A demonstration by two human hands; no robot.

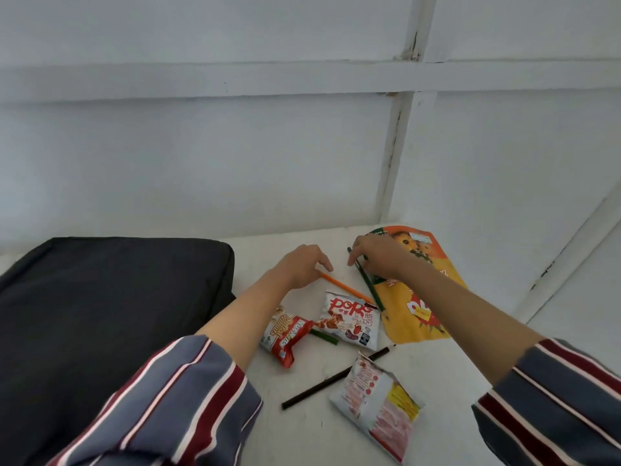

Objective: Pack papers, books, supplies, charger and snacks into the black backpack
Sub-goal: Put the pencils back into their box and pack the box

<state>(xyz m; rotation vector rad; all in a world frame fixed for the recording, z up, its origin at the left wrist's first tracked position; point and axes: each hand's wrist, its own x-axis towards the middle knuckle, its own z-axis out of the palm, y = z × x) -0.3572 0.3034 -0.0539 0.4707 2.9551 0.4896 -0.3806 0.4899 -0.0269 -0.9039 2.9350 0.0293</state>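
Note:
The black backpack lies flat on the left of the white surface. My left hand rests over the far end of an orange pencil, fingers curled on it. Just to the right, my right hand pinches the top of a dark green pencil. That pencil lies along the edge of a large orange snack bag. Nearer me lie a white "Pops" snack packet, a red snack packet, a white and yellow packet and a long black pencil.
A short green pencil pokes out between the red and white packets. The white surface ends at a white panelled wall behind; the wall turns a corner on the right. My striped sleeves fill both lower corners.

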